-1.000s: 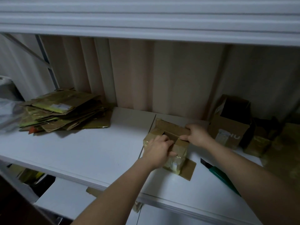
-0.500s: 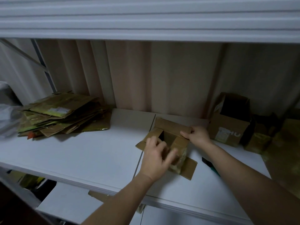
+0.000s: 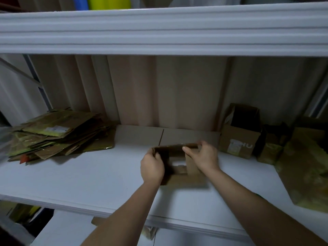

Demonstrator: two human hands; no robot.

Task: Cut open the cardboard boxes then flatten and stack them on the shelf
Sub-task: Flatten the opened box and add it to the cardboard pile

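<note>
Fingers of the right hand pinch the top edge of a small open box, while the left hand grips its left side, holding it over the white shelf. A stack of flattened boxes lies well to the left; an open carton stands at right.

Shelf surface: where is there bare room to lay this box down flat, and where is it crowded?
The widest bare patch of the shelf lies between the flattened stack at far left and the small box held by the left hand and right hand. A narrower strip runs behind the box to the wall. The right end is crowded: an open box and more cardboard.
</note>
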